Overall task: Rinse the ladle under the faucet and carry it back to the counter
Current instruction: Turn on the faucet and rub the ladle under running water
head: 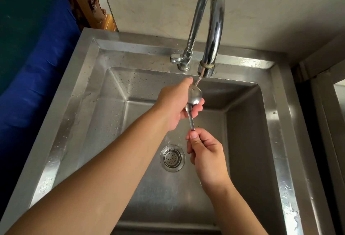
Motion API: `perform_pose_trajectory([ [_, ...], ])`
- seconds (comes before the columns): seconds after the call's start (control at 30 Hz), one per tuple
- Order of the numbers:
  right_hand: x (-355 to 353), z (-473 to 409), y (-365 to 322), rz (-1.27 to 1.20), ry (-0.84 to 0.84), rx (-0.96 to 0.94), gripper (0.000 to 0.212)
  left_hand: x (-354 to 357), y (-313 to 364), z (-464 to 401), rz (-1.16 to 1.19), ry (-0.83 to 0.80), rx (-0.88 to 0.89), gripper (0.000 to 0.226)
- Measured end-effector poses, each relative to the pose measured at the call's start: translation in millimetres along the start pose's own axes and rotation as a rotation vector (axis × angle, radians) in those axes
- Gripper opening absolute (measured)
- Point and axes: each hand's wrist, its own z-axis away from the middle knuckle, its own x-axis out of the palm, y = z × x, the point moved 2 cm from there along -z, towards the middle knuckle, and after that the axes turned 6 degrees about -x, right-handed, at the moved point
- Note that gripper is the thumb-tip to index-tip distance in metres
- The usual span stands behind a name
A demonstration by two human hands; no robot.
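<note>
Head view, close above sink

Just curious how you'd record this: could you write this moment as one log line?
step: rinsing | ladle bowl under faucet stream | left hand cups bowl | right hand grips handle | over sink

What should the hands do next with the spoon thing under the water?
Probably rub the shiny metal ladle bowl with the left hand, because water from the curved chrome faucet is landing on it while the right hand holds its handle.
</note>
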Motion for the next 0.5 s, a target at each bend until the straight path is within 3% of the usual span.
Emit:
perform_pose_trajectory([
  [0.13, -0.3, -0.6, 1.7, -0.261, -0.086, 0.136, 0.036, -2.9, -1.1, 2.7, 0.017, -0.105, 0.064, 0.06],
  [0.27, -3.8, -6.2, 2.8, -0.456, -0.156, 0.202, 0.023, -9.1, -6.7, 5.8, 0.092, -0.3, 0.111, 0.063],
  [0.43, -5.0, -4.2, 9.0, -0.528, -0.183, 0.207, 0.02, -14.5, -14.7, 8.5, 0.09, -0.454, 0.201, 0.025],
  [0.5, -5.2, -2.2, 10.3, -0.478, -0.178, 0.191, 0.021, -15.9, -14.6, 8.7, 0.086, -0.457, 0.21, 0.026],
])
